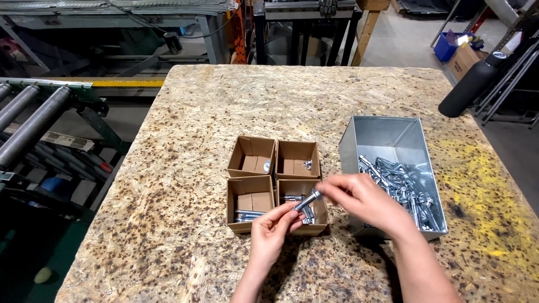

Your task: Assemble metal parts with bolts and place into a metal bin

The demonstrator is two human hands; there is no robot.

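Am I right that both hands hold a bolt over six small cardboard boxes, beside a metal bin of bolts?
Not quite: the head view shows four cardboard boxes, not six. Both hands, left and right, do hold a bolt beside the metal bin.

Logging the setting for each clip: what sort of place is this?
Most likely a workshop or small factory floor. A roller conveyor runs beside a rough chipboard table, and a metal bin of bolts sits next to small cardboard boxes for sorting.

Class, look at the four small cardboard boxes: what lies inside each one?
Back-left box: one washer. Back-right box: one nut. Front-left box: long bolts. Front-right box: metal sleeves, partly covered by the left hand and right hand holding a bolt.
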